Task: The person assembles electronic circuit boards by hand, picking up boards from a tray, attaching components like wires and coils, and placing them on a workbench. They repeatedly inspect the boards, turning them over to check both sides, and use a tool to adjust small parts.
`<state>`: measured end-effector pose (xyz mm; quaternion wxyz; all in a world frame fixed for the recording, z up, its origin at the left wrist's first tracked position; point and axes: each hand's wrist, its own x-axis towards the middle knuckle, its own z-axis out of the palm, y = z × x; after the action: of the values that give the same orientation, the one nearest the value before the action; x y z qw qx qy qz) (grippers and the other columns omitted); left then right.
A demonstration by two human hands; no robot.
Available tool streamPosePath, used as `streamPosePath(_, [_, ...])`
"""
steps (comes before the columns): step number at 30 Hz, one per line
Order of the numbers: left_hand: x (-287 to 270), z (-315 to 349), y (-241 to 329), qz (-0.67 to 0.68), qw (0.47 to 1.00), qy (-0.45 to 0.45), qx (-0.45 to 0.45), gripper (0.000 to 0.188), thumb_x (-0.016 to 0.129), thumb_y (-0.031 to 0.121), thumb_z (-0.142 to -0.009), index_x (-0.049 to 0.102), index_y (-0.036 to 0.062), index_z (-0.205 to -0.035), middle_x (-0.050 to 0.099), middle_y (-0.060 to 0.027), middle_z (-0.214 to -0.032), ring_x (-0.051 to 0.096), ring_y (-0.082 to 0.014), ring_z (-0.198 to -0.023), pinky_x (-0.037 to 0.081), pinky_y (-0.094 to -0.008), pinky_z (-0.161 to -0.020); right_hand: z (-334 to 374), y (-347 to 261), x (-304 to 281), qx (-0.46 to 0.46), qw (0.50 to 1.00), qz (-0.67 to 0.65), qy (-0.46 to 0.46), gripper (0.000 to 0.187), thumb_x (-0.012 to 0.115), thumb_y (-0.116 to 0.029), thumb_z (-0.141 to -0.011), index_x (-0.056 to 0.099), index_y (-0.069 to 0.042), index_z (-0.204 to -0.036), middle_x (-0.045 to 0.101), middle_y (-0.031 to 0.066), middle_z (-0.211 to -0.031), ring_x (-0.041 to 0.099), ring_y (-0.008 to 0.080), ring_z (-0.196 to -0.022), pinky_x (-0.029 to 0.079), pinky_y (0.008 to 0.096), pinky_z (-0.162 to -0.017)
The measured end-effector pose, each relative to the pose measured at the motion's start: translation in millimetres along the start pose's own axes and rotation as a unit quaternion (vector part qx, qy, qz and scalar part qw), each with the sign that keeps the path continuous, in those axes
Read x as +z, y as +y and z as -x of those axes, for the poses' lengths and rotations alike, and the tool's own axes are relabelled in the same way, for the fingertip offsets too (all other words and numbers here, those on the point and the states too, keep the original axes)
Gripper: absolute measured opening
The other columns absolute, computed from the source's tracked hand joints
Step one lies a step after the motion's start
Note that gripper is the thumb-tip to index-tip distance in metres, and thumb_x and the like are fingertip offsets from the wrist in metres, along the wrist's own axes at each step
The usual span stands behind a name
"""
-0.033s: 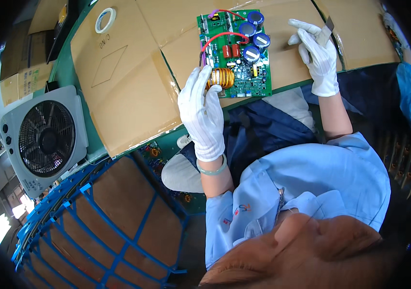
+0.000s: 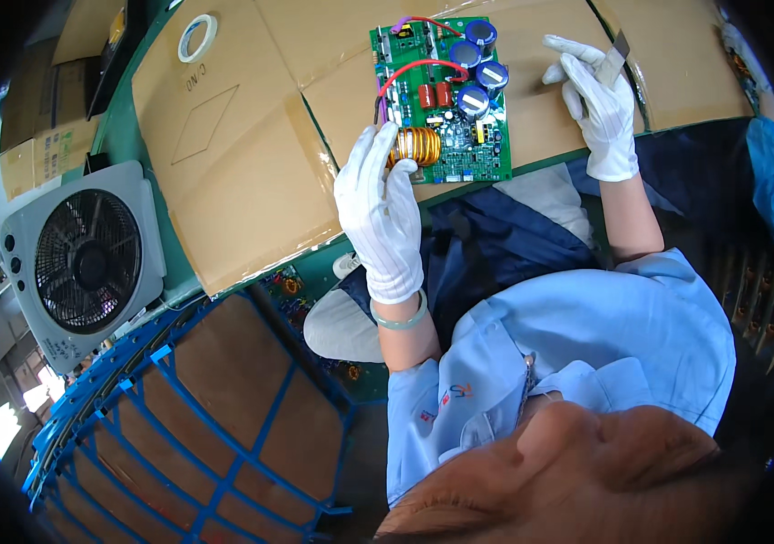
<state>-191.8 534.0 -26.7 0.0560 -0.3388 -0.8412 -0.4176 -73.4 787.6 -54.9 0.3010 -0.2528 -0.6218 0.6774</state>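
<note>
A green circuit board [image 2: 450,121] lies on flattened cardboard in front of me. It carries several blue cylindrical capacitors [image 2: 474,102], two dark red blocks, a looping red wire [image 2: 423,63] and a copper-wound coil [image 2: 417,147]. My left hand [image 2: 379,213], in a white glove, grips the board's near left corner, its thumb and fingers about the coil; the exact fingertip contact is partly hidden. To the right of the board, my gloved right hand [image 2: 600,113] is raised and holds a flat grey metal blade [image 2: 616,56], its index finger stretched toward the board.
Cardboard sheets [image 2: 242,190] cover the green table. A tape roll [image 2: 196,39] lies at the far left. Left of the table stands a grey box fan [image 2: 87,258], with a blue wire-frame basket [image 2: 223,480] nearer me. Blue cloth [image 2: 768,177] hangs at the right edge.
</note>
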Motion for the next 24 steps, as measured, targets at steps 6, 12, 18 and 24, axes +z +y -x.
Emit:
streamPosePath(6, [0.6,1.4,2.2,-0.003,1.000,0.004,-0.001,0.041,0.069,-0.003,-0.082,0.068,0.0039,-0.122,0.071,-0.0144,-0.120,0.064,-0.0329,-0.117,0.046,-0.0414,-0.101,-0.1,5.2,-1.2,-0.005,1.000,0.004,-0.005,0.033,0.057,-0.022,-0.104,0.067,0.000,-0.126,0.071,0.0046,-0.086,0.036,0.0011,-0.051,0.025,0.0191,-0.048])
streamPosePath(12, [2.3,4.0,-1.2,0.005,1.000,0.006,-0.011,0.041,0.067,-0.001,-0.085,0.068,0.0050,-0.126,0.069,-0.0176,-0.122,0.063,-0.0341,-0.116,0.046,-0.0411,-0.100,0.8,5.5,0.3,-0.031,0.999,0.023,-0.007,0.033,0.057,-0.022,-0.104,0.067,0.000,-0.126,0.071,0.0059,-0.086,0.037,0.0012,-0.052,0.026,0.0194,-0.048])
streamPosePath(18, [3.9,4.6,-1.9,0.021,1.000,0.016,-0.010,0.038,0.064,-0.005,-0.089,0.068,0.0034,-0.126,0.068,-0.0180,-0.125,0.064,-0.0290,-0.112,0.052,-0.0369,-0.093,0.7,4.1,1.0,-0.020,0.999,0.023,-0.014,0.032,0.057,-0.022,-0.104,0.068,0.000,-0.126,0.072,0.0058,-0.087,0.037,0.0011,-0.052,0.027,0.0193,-0.049])
streamPosePath(24, [4.3,3.3,-2.1,0.011,1.000,0.019,0.006,0.036,0.060,-0.009,-0.090,0.068,0.0006,-0.124,0.069,-0.0172,-0.124,0.065,-0.0281,-0.113,0.052,-0.0369,-0.097,0.6,9.5,-1.1,-0.023,0.999,0.044,0.001,0.033,0.052,-0.017,-0.105,0.064,0.003,-0.128,0.070,0.0071,-0.088,0.035,0.0019,-0.051,0.026,0.0188,-0.048])
